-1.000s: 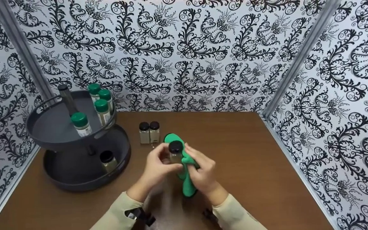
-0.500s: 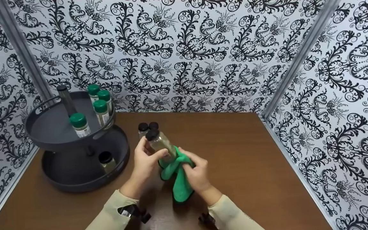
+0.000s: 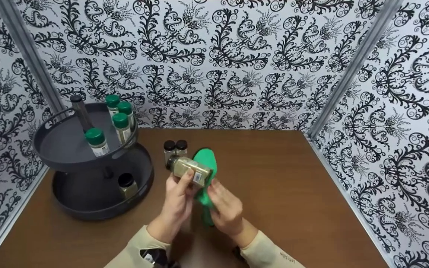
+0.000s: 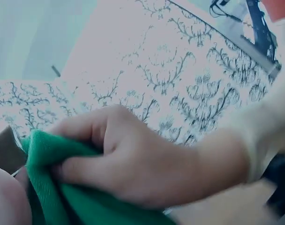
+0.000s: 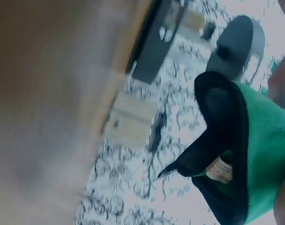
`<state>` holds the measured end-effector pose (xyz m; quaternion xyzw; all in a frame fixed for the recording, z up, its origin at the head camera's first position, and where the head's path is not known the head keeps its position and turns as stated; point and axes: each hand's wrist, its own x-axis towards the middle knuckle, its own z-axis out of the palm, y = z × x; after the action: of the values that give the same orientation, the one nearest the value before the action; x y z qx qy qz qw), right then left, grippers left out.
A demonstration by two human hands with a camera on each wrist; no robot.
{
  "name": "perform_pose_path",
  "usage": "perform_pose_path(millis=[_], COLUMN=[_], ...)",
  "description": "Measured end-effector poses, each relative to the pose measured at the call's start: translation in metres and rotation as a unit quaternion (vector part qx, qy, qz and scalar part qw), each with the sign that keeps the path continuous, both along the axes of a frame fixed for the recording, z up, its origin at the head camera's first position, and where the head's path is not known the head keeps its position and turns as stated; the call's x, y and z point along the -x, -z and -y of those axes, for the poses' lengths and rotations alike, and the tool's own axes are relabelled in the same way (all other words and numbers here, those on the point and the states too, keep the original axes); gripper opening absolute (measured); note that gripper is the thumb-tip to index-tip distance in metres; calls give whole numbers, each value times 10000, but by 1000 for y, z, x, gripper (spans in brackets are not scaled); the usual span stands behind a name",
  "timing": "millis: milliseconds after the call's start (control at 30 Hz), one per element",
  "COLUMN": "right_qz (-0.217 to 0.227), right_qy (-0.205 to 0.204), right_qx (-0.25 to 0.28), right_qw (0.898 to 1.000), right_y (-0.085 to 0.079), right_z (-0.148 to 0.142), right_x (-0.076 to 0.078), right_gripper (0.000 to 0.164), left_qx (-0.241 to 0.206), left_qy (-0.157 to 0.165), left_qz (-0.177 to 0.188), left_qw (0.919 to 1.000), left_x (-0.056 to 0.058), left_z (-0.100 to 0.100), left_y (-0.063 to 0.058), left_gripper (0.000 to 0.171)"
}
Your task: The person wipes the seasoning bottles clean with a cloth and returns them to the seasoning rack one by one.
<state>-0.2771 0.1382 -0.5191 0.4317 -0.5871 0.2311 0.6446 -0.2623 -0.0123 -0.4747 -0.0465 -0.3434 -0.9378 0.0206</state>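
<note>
My left hand (image 3: 177,201) grips a square spice jar (image 3: 190,170) with a black lid, tipped nearly on its side above the table. The jar's lid points left and its base right; a small label shows near the base. My right hand (image 3: 226,208) pinches a green cloth (image 3: 206,158) at the jar's base end. In the left wrist view the right hand (image 4: 133,159) bunches the cloth (image 4: 86,197) between thumb and fingers. The right wrist view shows the cloth's dark border and a pale tag (image 5: 219,169). My right fingertips are partly hidden by the cloth.
Two black-lidded jars (image 3: 169,149) stand just behind the held jar. A dark two-tier round tray (image 3: 65,143) is at the left. Several green-capped jars (image 3: 95,138) stand on its upper tier, and one black-lidded jar (image 3: 127,186) on the lower. Patterned walls enclose the brown table (image 3: 285,178).
The jar was upright a second ago, then leaned left; now it lies nearly horizontal in my left hand. The cloth has shifted with my right hand to its base end.
</note>
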Motion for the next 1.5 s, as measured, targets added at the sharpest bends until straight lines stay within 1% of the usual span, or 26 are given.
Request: perform_pose_path(millis=[100, 133, 167, 200, 233, 267, 300, 333, 367, 400, 433, 467, 500, 533, 567, 633, 700, 767, 800, 933, 1000, 1033, 1100, 1233, 1400, 1500], right_qz=[-35, 69, 337, 762, 1383, 2215, 3158, 4133, 5017, 5708, 6225, 6563, 6761, 6865, 6903, 6877, 6816, 6812, 6861, 7153, 7259, 7277, 7297, 7336, 7366, 7417], right_qy=[-141, -172, -234, -314, -437, -640, -926, -1288, -1677, -2000, -2241, -2437, -2562, -2630, -2667, -2755, -2942, -3190, -3307, -3631, -3718, -3747, -3791, -3772, -3748, -3626], right_qx=[-82, -19, 90, 261, 479, 768, 1117, 1548, 2010, 2485, 2916, 3270, 3504, 3659, 3730, 3773, 3764, 3731, 3707, 3575, 3510, 3488, 3435, 3313, 3214, 3133], right_qw=[9999, 9998, 9991, 9963, 9883, 9700, 9376, 8881, 8245, 7566, 6909, 6348, 5953, 5707, 5596, 5557, 5543, 5432, 5315, 4782, 4601, 4565, 4537, 4581, 4622, 4694], right_y=[-2, -2, -1, 1, 4, 8, 11, 13, 14, 15, 15, 15, 14, 13, 12, 10, 8, 8, 9, 11, 11, 11, 9, 6, 5, 4], right_z=[1, 0, -1, -3, -5, -6, -6, -6, -6, -6, -6, -6, -6, -7, -7, -8, -10, -11, -11, -10, -10, -10, -9, -11, -17, -20], right_x=[-4, -3, -3, -2, 0, 1, 2, 3, 4, 5, 6, 6, 7, 7, 6, 5, 3, 2, 2, 1, 1, 1, 1, 1, 6, 11], right_gripper=[19, 19, 18, 19, 23, 26, 28, 30, 33, 34, 35, 36, 37, 39, 41, 44, 45, 43, 40, 30, 29, 28, 29, 31, 29, 27], left_qx=[92, 156, 266, 451, 715, 1015, 1371, 1760, 2130, 2470, 2763, 2998, 3205, 3368, 3459, 3594, 3668, 3785, 3856, 4313, 4370, 4344, 4156, 3906, 4003, 3968], left_qy=[-141, -187, -248, -355, -488, -627, -766, -918, -1063, -1197, -1290, -1358, -1431, -1514, -1569, -1660, -1687, -1627, -1538, -1315, -1296, -1345, -1448, -1520, -1334, -1282], left_qz=[-5, -1, -18, -58, -131, -238, -375, -538, -698, -852, -982, -1098, -1192, -1263, -1317, -1397, -1486, -1591, -1662, -2043, -2142, -2149, -2089, -1864, -1956, -2022], left_qw=[9999, 9997, 9993, 9983, 9962, 9926, 9869, 9786, 9687, 9578, 9473, 9379, 9288, 9207, 9157, 9076, 9027, 8972, 8944, 8689, 8639, 8643, 8733, 8886, 8853, 8861], left_x=[2, 4, 6, 8, 11, 14, 18, 22, 26, 30, 33, 36, 39, 42, 44, 47, 47, 46, 45, 41, 42, 44, 49, 53, 47, 42], left_z=[-1, -2, -3, -4, -4, -5, -5, -4, -4, -4, -3, -3, -2, 0, 1, 5, 8, 11, 11, 11, 13, 15, 20, 26, 21, 16], left_y=[-2, -1, 0, 2, 5, 8, 12, 17, 22, 26, 30, 34, 37, 39, 40, 41, 38, 36, 35, 32, 33, 33, 34, 36, 35, 34], left_gripper=[40, 45, 50, 56, 61, 65, 69, 71, 71, 69, 67, 64, 62, 61, 61, 60, 61, 61, 61, 61, 61, 61, 61, 64, 62, 59])
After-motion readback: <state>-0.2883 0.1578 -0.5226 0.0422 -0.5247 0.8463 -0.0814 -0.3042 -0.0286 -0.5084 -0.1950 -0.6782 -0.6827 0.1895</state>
